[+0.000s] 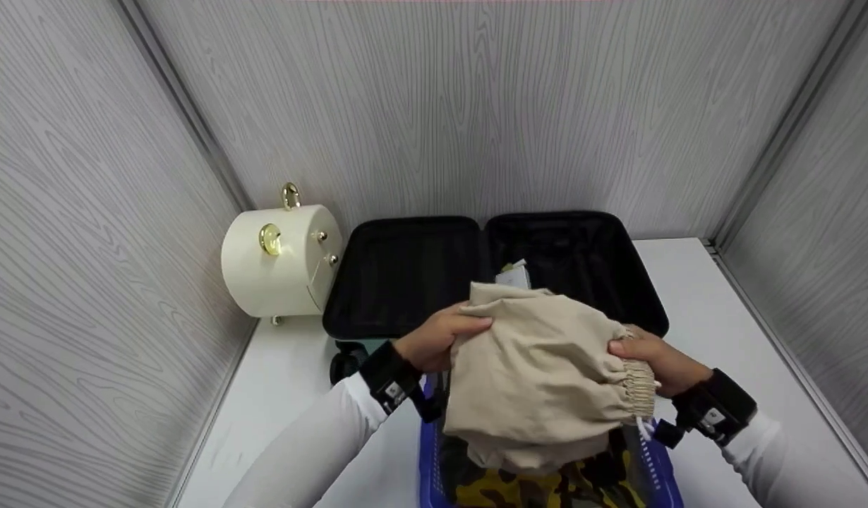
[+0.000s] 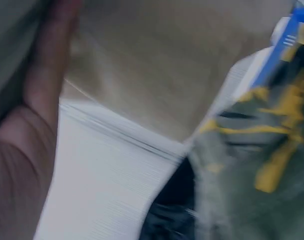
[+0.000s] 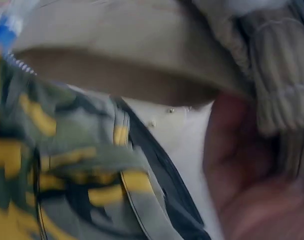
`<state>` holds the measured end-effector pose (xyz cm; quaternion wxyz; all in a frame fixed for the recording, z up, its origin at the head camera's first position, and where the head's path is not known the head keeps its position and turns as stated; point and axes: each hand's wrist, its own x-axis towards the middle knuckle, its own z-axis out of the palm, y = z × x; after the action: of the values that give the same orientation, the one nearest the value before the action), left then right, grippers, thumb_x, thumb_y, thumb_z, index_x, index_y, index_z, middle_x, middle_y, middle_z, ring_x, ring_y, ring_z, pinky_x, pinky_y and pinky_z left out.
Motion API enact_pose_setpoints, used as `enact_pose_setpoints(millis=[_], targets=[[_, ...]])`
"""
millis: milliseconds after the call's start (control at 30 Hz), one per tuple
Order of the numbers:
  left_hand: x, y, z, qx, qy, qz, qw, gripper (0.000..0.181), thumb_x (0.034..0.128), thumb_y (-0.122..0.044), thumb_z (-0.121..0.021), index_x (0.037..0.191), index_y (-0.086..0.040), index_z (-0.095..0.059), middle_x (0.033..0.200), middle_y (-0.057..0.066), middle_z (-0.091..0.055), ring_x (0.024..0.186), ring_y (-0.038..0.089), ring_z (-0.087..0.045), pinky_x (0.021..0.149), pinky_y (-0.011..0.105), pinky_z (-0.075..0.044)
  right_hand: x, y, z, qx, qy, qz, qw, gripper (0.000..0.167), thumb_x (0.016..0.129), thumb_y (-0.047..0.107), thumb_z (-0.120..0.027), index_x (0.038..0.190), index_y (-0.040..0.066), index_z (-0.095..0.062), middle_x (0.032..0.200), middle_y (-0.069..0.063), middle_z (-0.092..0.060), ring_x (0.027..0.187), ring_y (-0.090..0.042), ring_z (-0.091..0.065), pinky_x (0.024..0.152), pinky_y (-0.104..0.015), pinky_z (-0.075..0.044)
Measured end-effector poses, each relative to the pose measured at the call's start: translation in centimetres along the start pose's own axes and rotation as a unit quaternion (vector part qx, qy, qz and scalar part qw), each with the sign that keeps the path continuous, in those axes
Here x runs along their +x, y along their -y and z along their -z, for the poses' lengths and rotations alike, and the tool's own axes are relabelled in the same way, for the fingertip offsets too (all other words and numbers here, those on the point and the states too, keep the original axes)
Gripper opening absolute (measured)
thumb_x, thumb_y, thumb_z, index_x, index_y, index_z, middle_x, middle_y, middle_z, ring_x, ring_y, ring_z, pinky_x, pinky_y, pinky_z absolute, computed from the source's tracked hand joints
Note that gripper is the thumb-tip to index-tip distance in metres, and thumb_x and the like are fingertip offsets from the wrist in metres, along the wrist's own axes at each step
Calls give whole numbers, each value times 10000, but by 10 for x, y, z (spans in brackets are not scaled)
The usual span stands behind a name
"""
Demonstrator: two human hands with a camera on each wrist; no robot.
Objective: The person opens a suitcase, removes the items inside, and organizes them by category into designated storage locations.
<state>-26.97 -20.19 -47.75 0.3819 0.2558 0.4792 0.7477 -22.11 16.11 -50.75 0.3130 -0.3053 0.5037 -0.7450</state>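
A pair of beige shorts [image 1: 540,367], folded, is held up between both hands above a blue basket [image 1: 428,466]. My left hand [image 1: 437,337] grips the folded left edge, thumb on top. At the other end, my right hand [image 1: 660,358] holds the gathered elastic waistband [image 3: 286,75], where a white drawstring [image 1: 643,427] hangs. Camouflage clothing [image 1: 504,488] in yellow, green and black lies in the basket under the shorts. In the left wrist view the beige cloth [image 2: 156,65] is blurred beside the left hand [image 2: 22,165].
Behind the basket an open black suitcase [image 1: 413,275] lies on the white table [image 1: 279,430], with a small pale box [image 1: 513,276] partly hidden by the shorts. A cream rounded case [image 1: 279,264] with gold knobs stands at the left. A black object [image 1: 346,363] sits near the left wrist.
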Motion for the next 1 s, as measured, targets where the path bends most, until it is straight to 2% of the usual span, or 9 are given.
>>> enact_pose_setpoints(millis=[233, 400, 467, 600, 733, 833, 867, 933, 1000], targets=[[-17, 52, 17, 536, -436, 1460, 9869, 364, 1116, -100, -523, 1478, -67, -545, 1160, -11, -715, 1014, 98, -722, 870, 253, -607, -13, -6, -7, -1176, -439, -1547, 9800, 301, 1152, 87, -463, 1253, 61, -746, 1113, -8, -822, 982, -91, -788, 838, -250, -640], [-21, 68, 25, 1848, -946, 1908, 9594, 433, 1087, -147, -602, 1504, -50, -535, 1171, 26, -673, 996, 153, -695, 821, 332, -609, -14, -20, -6, -2276, -749, -2010, 9498, 250, 1130, 173, -592, 927, 115, -726, 728, 130, -654, 559, 48, -520, 537, -171, -427], [-22, 70, 26, 2682, -1170, 1926, 9366, 422, 1042, -121, -654, 1446, -35, -569, 1180, 54, -662, 999, 195, -687, 816, 393, -626, -15, -24, -4, -2670, -841, -2191, 9347, 294, 1117, 198, -624, 828, 156, -651, 645, 154, -512, 492, 38, -358, 496, -187, -317], [-24, 69, 24, 4465, -1354, 1768, 8666, 333, 948, -75, -735, 1262, -18, -638, 1186, 106, -675, 1030, 226, -651, 890, 432, -609, -18, -28, -2, -3105, -969, -2494, 9121, 269, 1086, 230, -682, 843, 115, -664, 654, 138, -517, 503, 14, -388, 509, -197, -355], [-26, 64, 17, 5081, -1522, 1617, 8322, 408, 887, -126, -816, 1213, -51, -583, 1159, 120, -641, 941, 218, -631, 835, 420, -595, -14, -20, -9, -4203, -1548, -2365, 8622, 353, 1045, 351, -739, 801, 117, -641, 614, 113, -502, 492, -27, -443, 498, -223, -396], [-27, 58, 4, 5303, -1808, 1163, 8201, 606, 828, -185, -891, 1297, -51, -531, 1187, 103, -563, 985, 240, -601, 879, 435, -585, -10, -13, -15, -5190, -2151, -1799, 8075, 350, 1011, 394, -783, 854, 114, -642, 680, 61, -567, 572, -78, -531, 544, -260, -456], [-27, 56, -1, 5505, -1893, 958, 8074, 659, 808, -209, -911, 1317, -47, -525, 1189, 94, -540, 1033, 245, -565, 924, 423, -545, -9, -11, -17, -5426, -2301, -1478, 7942, 314, 1005, 370, -796, 910, 102, -663, 750, 34, -623, 639, -110, -591, 592, -280, -496], [-28, 54, -14, 5929, -1954, 596, 7789, 722, 793, -237, -924, 1364, -42, -529, 1207, 85, -514, 1105, 256, -522, 983, 426, -504, -8, -7, -19, -5703, -2486, -699, 7798, 249, 984, 277, -830, 1054, 69, -712, 917, -33, -708, 801, -162, -673, 696, -282, -546], [-27, 53, -23, 6194, -1773, 374, 7639, 688, 792, -232, -915, 1360, -61, -566, 1198, 68, -529, 1109, 233, -522, 978, 392, -504, -5, -4, -22, -5725, -2377, 149, 7846, 231, 946, 146, -857, 1127, 76, -731, 1035, -78, -730, 914, -191, -693, 765, -287, -569]])
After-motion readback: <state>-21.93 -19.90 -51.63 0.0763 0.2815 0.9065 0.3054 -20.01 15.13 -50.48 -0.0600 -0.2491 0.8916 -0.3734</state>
